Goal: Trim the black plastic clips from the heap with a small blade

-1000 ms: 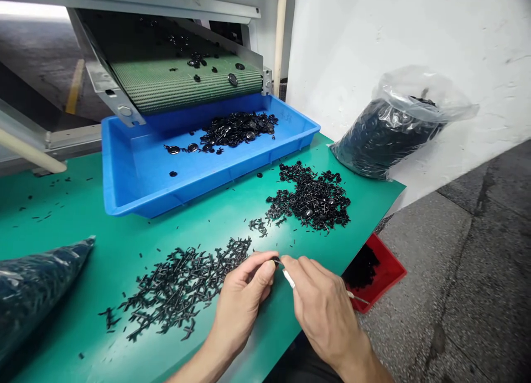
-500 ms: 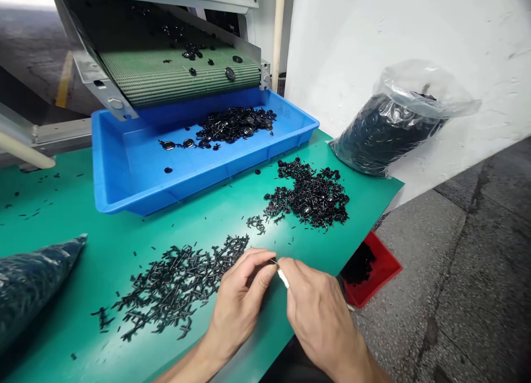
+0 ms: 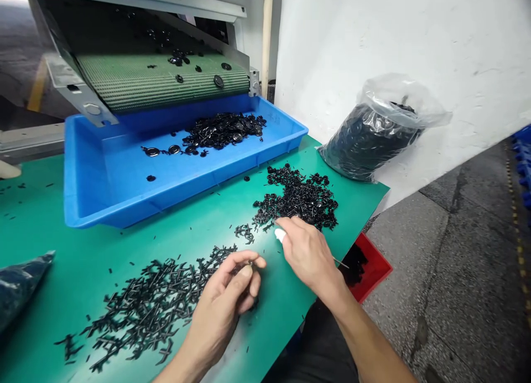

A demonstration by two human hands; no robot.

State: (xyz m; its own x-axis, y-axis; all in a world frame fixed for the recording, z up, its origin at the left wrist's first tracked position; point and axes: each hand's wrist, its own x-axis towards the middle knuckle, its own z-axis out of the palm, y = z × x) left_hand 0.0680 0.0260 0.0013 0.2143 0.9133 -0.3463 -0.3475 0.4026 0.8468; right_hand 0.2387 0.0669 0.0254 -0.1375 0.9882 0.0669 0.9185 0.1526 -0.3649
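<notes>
Above the green tabletop, my left hand (image 3: 226, 294) is curled, thumb and forefinger closed around a small dark plastic part that is mostly hidden. Beside it on the left spreads a heap of black cross-shaped plastic pieces (image 3: 153, 303). My right hand (image 3: 309, 253) reaches to the near edge of a pile of small black round and stick-like parts (image 3: 307, 195). Its fingers are closed, with a white piece (image 3: 280, 235) showing at the thumb side. A thin rod (image 3: 341, 263) juts out behind that hand, so it seems to hold a slim tool, mostly hidden.
A blue tray (image 3: 186, 192) with black parts stands below the green conveyor belt (image 3: 157, 87). A filled clear bag (image 3: 373, 134) leans on the white wall; another bag (image 3: 20, 283) lies at left. A red bin (image 3: 373, 267) sits below the table's right edge.
My hands have parted from where they met. The right hand has moved up to the pile of small parts; the left stays low. The view has shifted slightly right.
</notes>
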